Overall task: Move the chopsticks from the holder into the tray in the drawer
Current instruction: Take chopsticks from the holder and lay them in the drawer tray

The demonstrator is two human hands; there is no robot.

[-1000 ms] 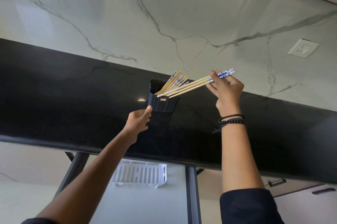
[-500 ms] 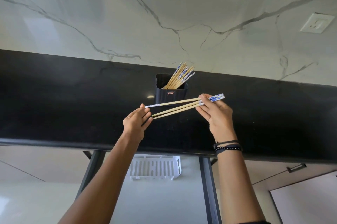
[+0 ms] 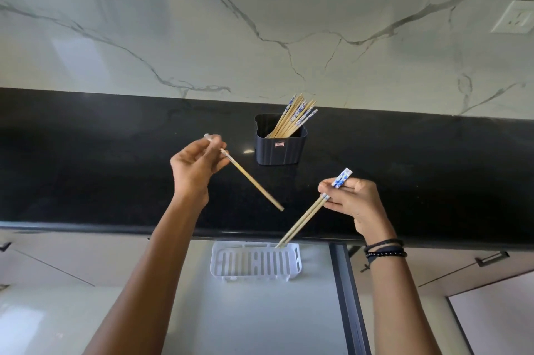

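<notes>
While a bundle of chopsticks (image 3: 293,119) stands in the dark holder (image 3: 279,151) at centre frame, the left hand (image 3: 196,166) pinches one stick (image 3: 252,179) and the right hand (image 3: 352,203) grips a pair (image 3: 301,221), tips just over the white tray (image 3: 215,260) at lower centre, which holds none yet.

One cam only, head-worn, wide-angle, edges bent. Looks fwd & steeply down across the black table (image 3: 86,166), facing the marble wall (image 3: 260,7) behind it. Forearms (image 3: 150,268) come in from the bottom edge; left hand (image 3: 193,169) & right hand (image 3: 355,204) sit mid-frame, close to the lens. Holder (image 3: 280,146) is at centre, further back, near the wall. Open drawer (image 3: 260,320) w/ white tray (image 3: 216,262) shows below the table's front edge, nearest the body.
</notes>
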